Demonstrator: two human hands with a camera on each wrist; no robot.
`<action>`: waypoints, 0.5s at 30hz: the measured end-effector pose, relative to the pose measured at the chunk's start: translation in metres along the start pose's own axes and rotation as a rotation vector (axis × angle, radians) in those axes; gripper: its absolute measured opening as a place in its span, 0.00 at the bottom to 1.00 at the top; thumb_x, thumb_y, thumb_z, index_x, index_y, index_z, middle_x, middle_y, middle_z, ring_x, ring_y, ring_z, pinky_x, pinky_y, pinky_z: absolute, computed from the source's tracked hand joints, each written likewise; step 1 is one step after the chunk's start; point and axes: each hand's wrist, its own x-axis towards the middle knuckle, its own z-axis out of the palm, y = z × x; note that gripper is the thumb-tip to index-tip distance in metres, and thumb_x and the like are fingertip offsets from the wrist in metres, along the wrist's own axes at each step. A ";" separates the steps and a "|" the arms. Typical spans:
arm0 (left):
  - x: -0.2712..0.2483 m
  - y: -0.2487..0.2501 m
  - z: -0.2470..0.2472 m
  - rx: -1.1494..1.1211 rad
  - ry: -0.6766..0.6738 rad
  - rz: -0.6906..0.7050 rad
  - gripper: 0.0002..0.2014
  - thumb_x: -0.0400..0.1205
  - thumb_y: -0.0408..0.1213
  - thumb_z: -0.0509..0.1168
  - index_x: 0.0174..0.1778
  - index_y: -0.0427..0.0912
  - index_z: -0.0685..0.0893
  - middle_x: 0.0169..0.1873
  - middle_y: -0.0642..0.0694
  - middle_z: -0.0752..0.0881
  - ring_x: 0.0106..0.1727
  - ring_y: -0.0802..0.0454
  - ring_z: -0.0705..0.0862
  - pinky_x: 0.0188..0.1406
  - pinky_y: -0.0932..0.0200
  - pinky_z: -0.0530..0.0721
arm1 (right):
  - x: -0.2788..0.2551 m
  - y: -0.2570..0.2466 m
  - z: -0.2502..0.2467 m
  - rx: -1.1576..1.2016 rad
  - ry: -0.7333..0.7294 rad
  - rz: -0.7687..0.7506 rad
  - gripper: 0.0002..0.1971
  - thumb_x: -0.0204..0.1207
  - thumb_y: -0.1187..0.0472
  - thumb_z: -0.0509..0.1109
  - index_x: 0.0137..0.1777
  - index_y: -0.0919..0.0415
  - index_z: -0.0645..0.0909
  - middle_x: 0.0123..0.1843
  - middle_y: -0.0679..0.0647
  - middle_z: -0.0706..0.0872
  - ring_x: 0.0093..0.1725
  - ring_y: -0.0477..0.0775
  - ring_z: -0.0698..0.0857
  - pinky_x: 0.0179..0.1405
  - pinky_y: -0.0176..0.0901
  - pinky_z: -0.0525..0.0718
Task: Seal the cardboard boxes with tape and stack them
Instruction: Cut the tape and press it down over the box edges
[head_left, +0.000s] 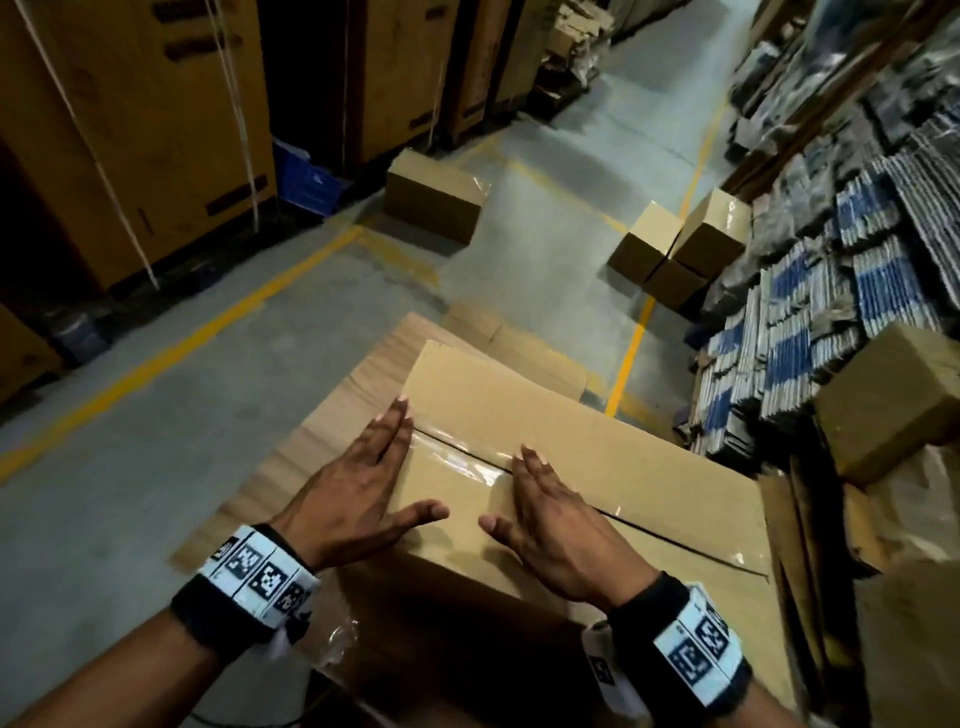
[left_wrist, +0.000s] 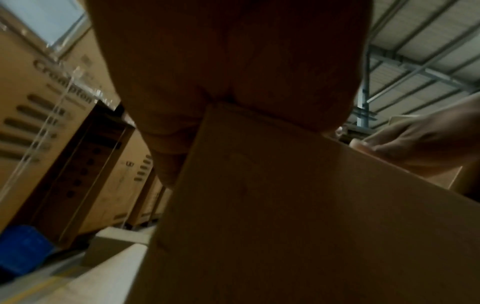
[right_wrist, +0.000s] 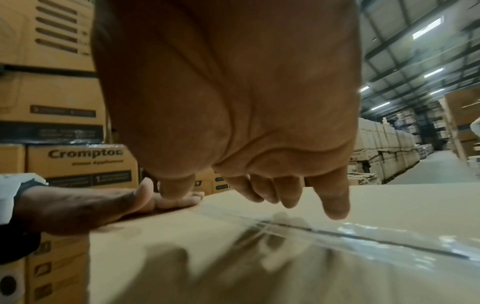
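On top of the box (head_left: 597, 467) both hands lie flat with straight fingers, grasping nothing — the left hand (head_left: 358, 488) at its left edge, the right hand (head_left: 556, 525) beside the tape (head_left: 462, 460) along the centre seam. Beneath the box lies flattened cardboard (head_left: 374, 364) on the floor (head_left: 156, 441).

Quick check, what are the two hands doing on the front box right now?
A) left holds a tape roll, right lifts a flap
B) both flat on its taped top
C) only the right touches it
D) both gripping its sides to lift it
B: the left hand and right hand lie with straight fingers on the cardboard box top, either side of the clear tape over its seam.
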 end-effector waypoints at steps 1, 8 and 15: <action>0.000 -0.001 0.003 -0.031 0.018 0.015 0.64 0.69 0.90 0.31 0.92 0.45 0.36 0.87 0.54 0.23 0.92 0.55 0.37 0.92 0.52 0.49 | 0.005 -0.004 0.003 -0.047 -0.027 0.002 0.56 0.72 0.17 0.40 0.92 0.55 0.43 0.93 0.51 0.36 0.92 0.52 0.43 0.90 0.57 0.54; 0.000 -0.004 0.006 -0.016 0.019 0.022 0.66 0.64 0.89 0.22 0.93 0.45 0.36 0.86 0.52 0.21 0.91 0.50 0.31 0.91 0.42 0.43 | 0.010 -0.031 0.000 -0.268 -0.078 0.074 0.64 0.63 0.14 0.26 0.92 0.56 0.46 0.93 0.56 0.36 0.92 0.56 0.44 0.88 0.56 0.59; 0.009 -0.060 0.012 -0.917 0.308 -0.144 0.69 0.63 0.93 0.41 0.92 0.45 0.59 0.90 0.47 0.63 0.89 0.59 0.61 0.89 0.54 0.60 | 0.037 -0.089 -0.026 -0.089 -0.028 -0.082 0.50 0.78 0.22 0.50 0.93 0.49 0.40 0.90 0.42 0.31 0.90 0.42 0.36 0.88 0.38 0.45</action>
